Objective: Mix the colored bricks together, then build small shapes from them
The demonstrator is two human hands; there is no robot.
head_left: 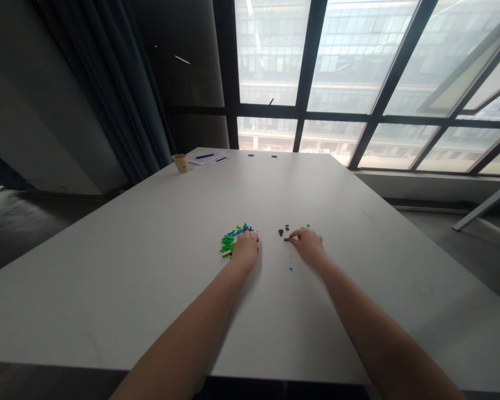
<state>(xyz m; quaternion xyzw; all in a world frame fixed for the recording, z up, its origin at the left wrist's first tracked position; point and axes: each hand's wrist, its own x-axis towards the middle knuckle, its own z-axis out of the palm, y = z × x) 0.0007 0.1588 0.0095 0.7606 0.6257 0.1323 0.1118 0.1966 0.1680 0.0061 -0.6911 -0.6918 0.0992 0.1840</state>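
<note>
A small brown brick (pixel 286 239) lay near the middle of the frame, at the fingertips of the right hand (pixel 309 243). The thumb and forefinger were closed on it in a pinch. The brick lay to the left of that hand, toward the other hand, and its long axis seemed to run left to right across the picture. The right hand was clearly the nearer one to it.

Two or three more brown bricks (pixel 281 231) lay loose just above and to the left of it, not touching it. A tiny green piece (pixel 308 225) lay above the right hand and a tiny blue piece (pixel 290 269) below it.

Left of centre, the left hand (pixel 246 246) rested with curled fingers on the right edge of a pile (pixel 230 240) of green and blue bricks. I could not tell if it gripped any piece. The bricks looked like hard, shiny plastic with sharp corners.

The counter (pixel 150 266) was white, smooth and matt. At its far end, in the upper left, stood a paper cup (pixel 180 163) beside papers (pixel 210 161) with a blue pen (pixel 204 156). Behind were a large window (pixel 358 83) and a dark curtain (pixel 120 100).
</note>
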